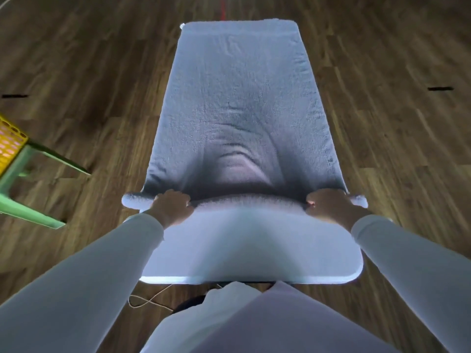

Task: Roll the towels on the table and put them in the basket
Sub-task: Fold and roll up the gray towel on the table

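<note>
Curling left hand (pixel 170 207) and right hand (pixel 328 205) around the rolled end (pixel 244 201), I hold it even. Flat towel (pixel 242 98) lies beyond my fingers.

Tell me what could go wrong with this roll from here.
1. Creases bunched in the towel just ahead of the roll may get rolled in, leaving it lumpy.
2. The left hand and right hand hold near the roll's ends, so the unsupported middle could lag or loosen.
3. The basket sits off to the left, apart from the table; the roll might unwind while carried there.
</note>
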